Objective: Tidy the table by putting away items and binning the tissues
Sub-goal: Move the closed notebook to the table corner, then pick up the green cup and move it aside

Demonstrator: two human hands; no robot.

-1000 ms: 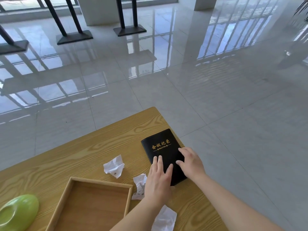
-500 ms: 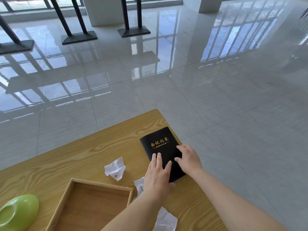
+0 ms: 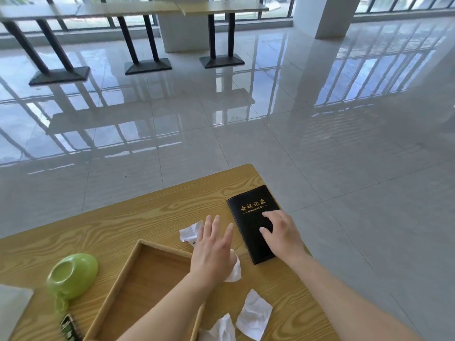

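Head view showed the right hand (image 3: 283, 236) lying flat with fingers spread on the black notebook (image 3: 253, 222), pressing its cover rather than gripping it. The left hand (image 3: 213, 249) was open too, fingers straight and together, palm down over a crumpled tissue (image 3: 234, 271) that peeked out beneath its wrist side; whether it touched that tissue could not be told. Another tissue (image 3: 189, 232) lay just beyond its fingertips.

The notebook, with gold lettering on its cover, sat close to the right edge of the wooden surface (image 3: 123, 217), near the far right corner and slightly skewed to that edge. Two more crumpled tissues, one (image 3: 253, 313) flatter and one (image 3: 219, 328) bunched, lay toward the near edge between the forearms. A shallow wooden tray (image 3: 138, 257) sat beside the left hand, its far corner almost under the palm. A green bowl (image 3: 73, 274) rested upside down toward the left edge, with a small dark packet (image 3: 70, 328) near it.

Bare wood stretched along the far edge, and shiny tiled floor (image 3: 344, 143) lay past the right edge.
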